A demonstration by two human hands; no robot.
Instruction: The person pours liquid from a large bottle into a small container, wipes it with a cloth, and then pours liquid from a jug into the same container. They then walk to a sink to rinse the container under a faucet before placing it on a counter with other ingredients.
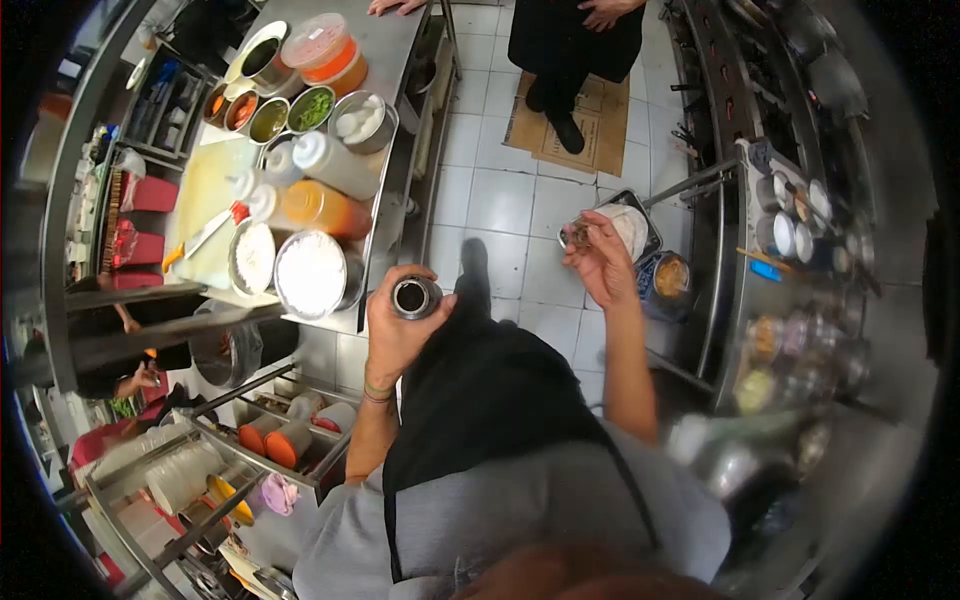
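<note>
My left hand [392, 335] is wrapped round a small round jar [412, 297]. It has no lid on, and its inside looks dark from above. My right hand [610, 268] is raised on the other side of my body, fingers pinched together. At those fingertips shows a small brownish, glinting thing [578, 236]; I cannot tell what it is. Left of the jar, a tub of white powder [312, 275] and a bowl of white stuff [252, 257] stand at the counter's edge. Below the right hand is a tray with a white bundle [628, 228].
Squeeze bottles [335, 165], metal containers of chopped food [312, 108] and a knife [208, 232] lie on the left steel counter [350, 20]. A person [575, 45] stands ahead on flattened cardboard [600, 130]. Pans and bowls [785, 235] line the right side.
</note>
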